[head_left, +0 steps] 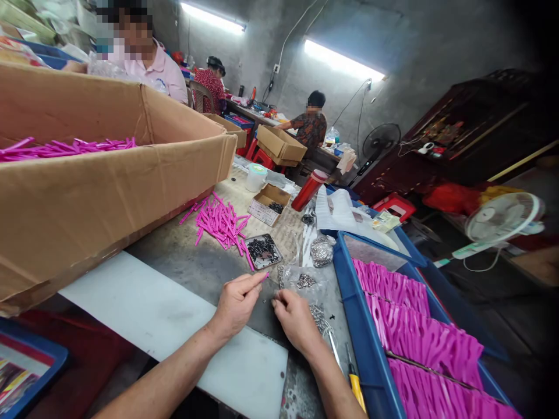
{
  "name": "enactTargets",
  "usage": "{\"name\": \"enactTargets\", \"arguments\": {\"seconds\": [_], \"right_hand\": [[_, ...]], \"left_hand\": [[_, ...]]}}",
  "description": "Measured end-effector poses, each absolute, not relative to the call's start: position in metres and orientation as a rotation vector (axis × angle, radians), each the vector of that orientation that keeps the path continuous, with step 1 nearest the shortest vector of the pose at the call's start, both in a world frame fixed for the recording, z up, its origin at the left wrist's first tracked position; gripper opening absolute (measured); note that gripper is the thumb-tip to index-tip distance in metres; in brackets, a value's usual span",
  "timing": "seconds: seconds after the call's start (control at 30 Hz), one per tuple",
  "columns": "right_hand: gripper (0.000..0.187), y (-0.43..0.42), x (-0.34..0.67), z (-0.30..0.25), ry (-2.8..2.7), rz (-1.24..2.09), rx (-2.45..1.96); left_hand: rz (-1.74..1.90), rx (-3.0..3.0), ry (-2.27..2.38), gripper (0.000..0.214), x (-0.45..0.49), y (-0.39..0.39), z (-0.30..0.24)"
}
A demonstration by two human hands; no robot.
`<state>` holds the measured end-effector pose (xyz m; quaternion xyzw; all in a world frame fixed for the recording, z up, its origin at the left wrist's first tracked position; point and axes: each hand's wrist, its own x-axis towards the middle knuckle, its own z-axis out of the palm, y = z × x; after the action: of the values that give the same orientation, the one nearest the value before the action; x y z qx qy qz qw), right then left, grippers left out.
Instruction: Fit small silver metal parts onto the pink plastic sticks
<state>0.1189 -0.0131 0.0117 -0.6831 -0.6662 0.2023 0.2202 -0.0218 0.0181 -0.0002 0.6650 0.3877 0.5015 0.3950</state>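
My left hand [236,304] is closed in a pinch above the dark tabletop, with the tip of a magenta plastic piece [266,275] showing at its fingertips. The rest of that piece is hidden by the fingers. To its right, my right hand [293,319] has its fingers bent together beside a clear bag of small metal parts [305,281]; what they hold, if anything, is hidden. Just beyond my left hand stands a small tray of black parts [263,250]. A loose pile of slim magenta pieces [220,222] lies behind it.
A large cardboard box [109,198] with magenta pieces fills the left. At right, a blue crate [371,355] holds rows of magenta pieces. A yellow-handled screwdriver [356,389], red flask [309,190] and small carton [266,205] are on the table. Several people sit beyond.
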Motion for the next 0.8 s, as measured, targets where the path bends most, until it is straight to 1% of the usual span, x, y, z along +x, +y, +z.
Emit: {"name": "enactTargets", "arguments": {"seconds": [0.07, 0.17, 0.27, 0.43, 0.8], "right_hand": [[0.012, -0.013, 0.116, 0.011, -1.544, 0.766, -1.692], [0.015, -0.012, 0.106, 0.010, -1.067, 1.116, -1.354], [0.018, -0.011, 0.095, 0.011, -0.758, 1.281, -1.101], [0.015, -0.011, 0.086, 0.012, -0.584, 1.357, -0.931], [0.013, -0.008, 0.081, 0.009, -0.539, 1.402, -0.824]], "left_hand": [[1.271, 1.700, 0.979, 0.028, -0.022, 0.017, 0.001], [1.275, 1.716, 0.958, 0.027, -0.021, 0.016, 0.001], [1.275, 1.717, 0.943, 0.028, -0.021, 0.016, 0.000], [1.282, 1.701, 0.913, 0.028, -0.021, 0.015, -0.001], [1.267, 1.644, 0.841, 0.026, -0.020, 0.014, 0.001]]}}
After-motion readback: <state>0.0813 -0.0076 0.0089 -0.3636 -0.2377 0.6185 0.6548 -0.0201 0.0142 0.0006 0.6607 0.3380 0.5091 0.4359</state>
